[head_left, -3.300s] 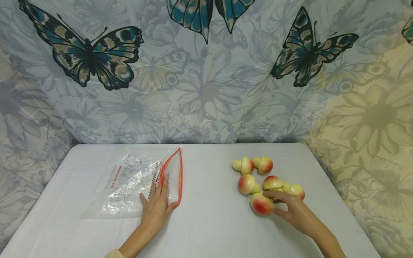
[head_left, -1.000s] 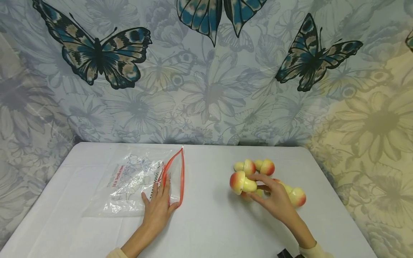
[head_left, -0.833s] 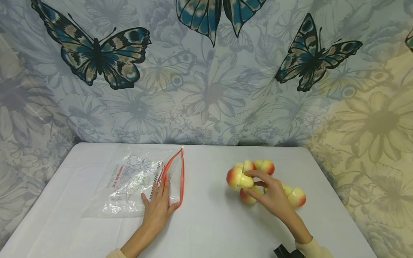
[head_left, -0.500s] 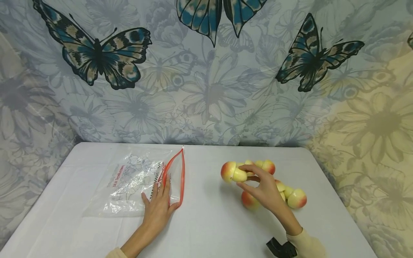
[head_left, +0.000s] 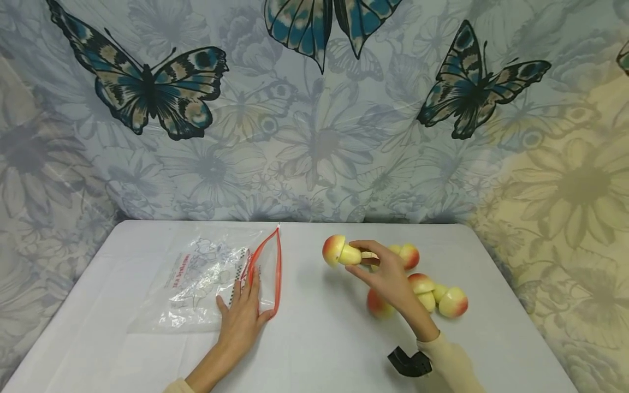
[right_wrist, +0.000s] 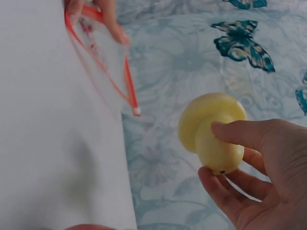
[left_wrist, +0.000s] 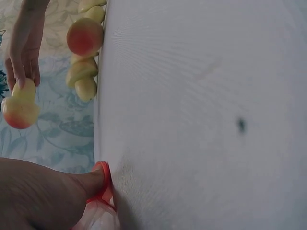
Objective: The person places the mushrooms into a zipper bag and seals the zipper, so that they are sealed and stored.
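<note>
My right hand holds a toy mushroom by its stem, raised over the table, its red-and-yellow cap facing left. In the right wrist view, thumb and fingers pinch the pale stem of this mushroom. A clear plastic zip bag lies flat on the left, its red-edged mouth spread apart toward the right. On that mouth rests my left hand, fingers fairly straight and thumb at the near end of the red edge. The left wrist view shows the left thumb touching the red strip.
Several more toy mushrooms lie at the right, among them one at the back, one partly behind my right wrist and one farthest right. A black bent piece sits beside the right sleeve. A butterfly-print cloth hangs behind the white table.
My right hand has picked up a mushroom from the group and carried it left and away from me, toward the bag. The left hand stays on the bag's mouth.
</note>
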The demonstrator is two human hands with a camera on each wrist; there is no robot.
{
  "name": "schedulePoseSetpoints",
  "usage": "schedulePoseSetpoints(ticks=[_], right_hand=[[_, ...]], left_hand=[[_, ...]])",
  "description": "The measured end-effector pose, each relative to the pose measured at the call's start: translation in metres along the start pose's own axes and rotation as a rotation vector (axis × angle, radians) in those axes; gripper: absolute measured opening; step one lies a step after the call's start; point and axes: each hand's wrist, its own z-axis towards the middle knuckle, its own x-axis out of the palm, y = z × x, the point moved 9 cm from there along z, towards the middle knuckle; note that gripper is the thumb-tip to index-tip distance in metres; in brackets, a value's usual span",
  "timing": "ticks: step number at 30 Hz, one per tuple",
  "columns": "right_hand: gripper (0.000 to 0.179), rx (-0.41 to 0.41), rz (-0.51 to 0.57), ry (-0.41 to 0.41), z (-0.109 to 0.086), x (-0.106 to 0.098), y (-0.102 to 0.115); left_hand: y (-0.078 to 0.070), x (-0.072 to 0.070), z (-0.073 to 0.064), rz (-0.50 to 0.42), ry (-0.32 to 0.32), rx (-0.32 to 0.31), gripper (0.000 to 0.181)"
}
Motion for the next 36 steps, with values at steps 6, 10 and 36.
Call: schedulePoseSetpoints(ticks=[6,10,36], right_hand=[[0.042,0.001,-0.002,0.004,0.006,0.008,0.003],[0.043,-0.013,0.007,0.011,0.011,0.016,0.006],[0.038,0.039,0.054,0.096,0.036,0.11,-0.003]], left_hand=[[0.0,0.001,0.0,-0.006,-0.001,-0.004,0.096],[0.0,0.0,0.0,0.0,-0.009,-0.003,0.095],[-0.002,-0.002,0.001,0.012,-0.014,-0.002,0.097]])
